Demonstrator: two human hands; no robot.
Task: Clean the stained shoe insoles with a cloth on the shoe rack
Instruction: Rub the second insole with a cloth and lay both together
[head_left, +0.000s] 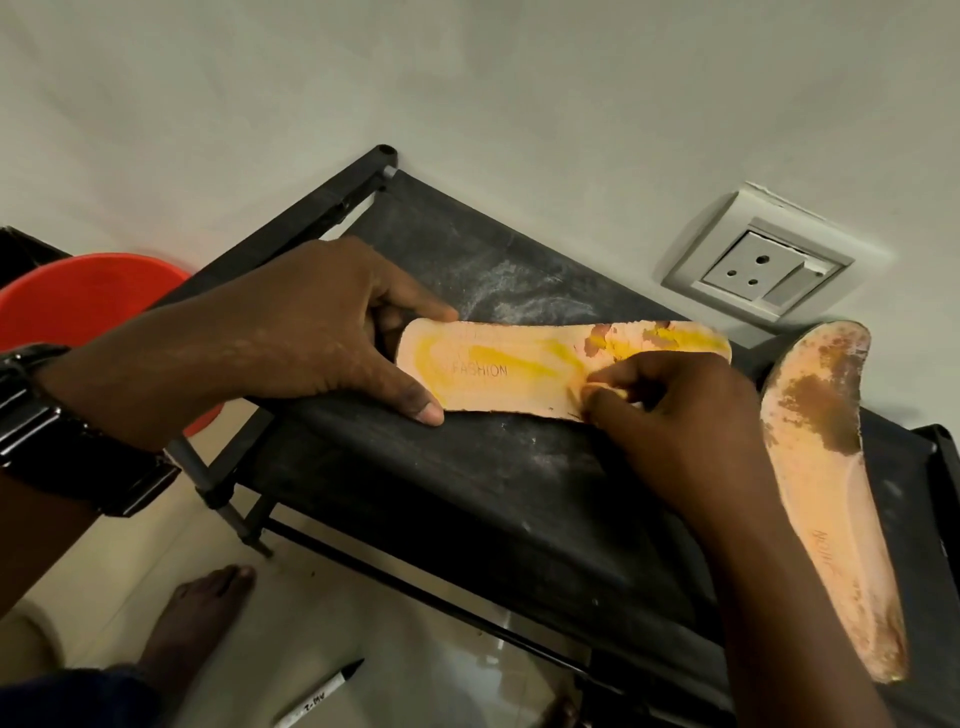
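Your left hand clamps the insole by its heel at the shoe rack's front edge, your right hand pinches the cloth against it; rub too hard and its flaking surface could tear.

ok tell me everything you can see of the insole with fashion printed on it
The insole is flat, peach-coloured and foam-like, lying on the black shoe rack. It bears FASHION lettering, yellow smears along its middle and brown patches near the toe end. The left hand holds its heel end between thumb and finger; the right hand pinches a small pale wad against its middle.
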